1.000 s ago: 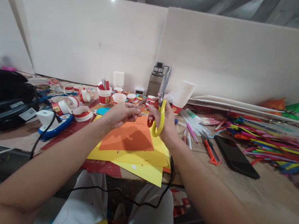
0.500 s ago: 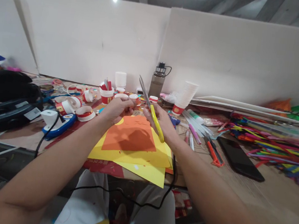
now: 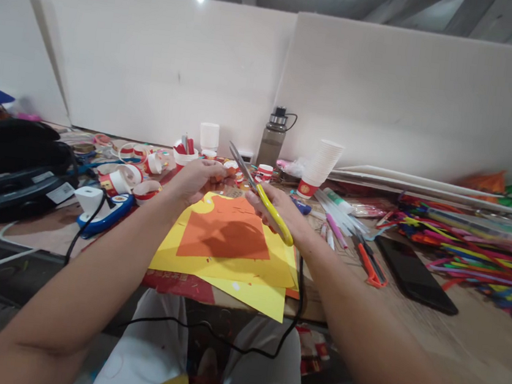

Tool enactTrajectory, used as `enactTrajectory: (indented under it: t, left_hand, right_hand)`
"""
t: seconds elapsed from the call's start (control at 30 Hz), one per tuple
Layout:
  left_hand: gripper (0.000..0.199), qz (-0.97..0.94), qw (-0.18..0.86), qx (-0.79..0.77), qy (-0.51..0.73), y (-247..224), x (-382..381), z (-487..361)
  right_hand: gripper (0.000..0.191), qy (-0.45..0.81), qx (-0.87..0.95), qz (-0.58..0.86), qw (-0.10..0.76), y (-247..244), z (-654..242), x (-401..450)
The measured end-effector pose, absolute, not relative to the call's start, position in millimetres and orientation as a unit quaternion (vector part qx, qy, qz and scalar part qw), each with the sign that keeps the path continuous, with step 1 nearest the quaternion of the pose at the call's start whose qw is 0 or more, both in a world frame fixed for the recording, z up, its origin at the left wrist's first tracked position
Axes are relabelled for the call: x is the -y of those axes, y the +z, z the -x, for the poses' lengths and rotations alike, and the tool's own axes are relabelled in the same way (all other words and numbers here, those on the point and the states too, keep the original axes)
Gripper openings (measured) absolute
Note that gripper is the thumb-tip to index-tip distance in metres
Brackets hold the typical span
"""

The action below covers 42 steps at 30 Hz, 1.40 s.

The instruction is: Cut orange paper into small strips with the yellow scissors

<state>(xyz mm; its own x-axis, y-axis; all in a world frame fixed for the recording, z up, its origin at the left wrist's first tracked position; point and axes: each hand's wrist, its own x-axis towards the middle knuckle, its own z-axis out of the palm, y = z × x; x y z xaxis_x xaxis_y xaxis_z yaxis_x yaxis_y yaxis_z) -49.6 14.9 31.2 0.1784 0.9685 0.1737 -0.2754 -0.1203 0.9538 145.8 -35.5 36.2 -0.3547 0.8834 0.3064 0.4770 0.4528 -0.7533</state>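
Yellow-handled scissors (image 3: pixel 276 214) are in my right hand (image 3: pixel 288 211), whose fingers are closed on the handles. The blades point up and to the left, toward my left hand (image 3: pixel 199 179). Its fingertips are pinched together, and a small orange piece of paper (image 3: pixel 219 178) shows between them, partly hidden. Below both hands lies an orange sheet (image 3: pixel 225 241) with short cut marks near its top edge. It rests on yellow sheets (image 3: pixel 228 270), one with a curved notch at the upper left. Tiny orange scraps are scattered on them.
Cut paper-cup rings (image 3: pixel 116 181) and a blue-and-white power strip (image 3: pixel 108 215) lie left. A water bottle (image 3: pixel 272 138) and stacked paper cups (image 3: pixel 321 165) stand behind. To the right are a utility knife (image 3: pixel 370 266), a phone (image 3: pixel 415 275) and pipe cleaners (image 3: pixel 475 254).
The scissors have tilted flatter, their tips dropping and shifting left. My left hand's fingertips have turned slightly, bringing the small orange piece into sight. The view has shifted slightly.
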Motion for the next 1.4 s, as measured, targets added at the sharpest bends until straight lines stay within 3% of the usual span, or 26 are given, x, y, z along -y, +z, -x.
enactTrajectory:
  t: [0.57,1.4]
  left_hand:
    - [0.011,-0.596,0.591,-0.361,0.407,33,-25,72]
    - [0.013,-0.572,0.606,-0.372,0.409,34,-21,72]
  right_hand:
    - [0.042,0.31,0.824,0.409,0.24,42,-159,36]
    - [0.034,0.259,0.858,0.371,0.244,42,-164,33]
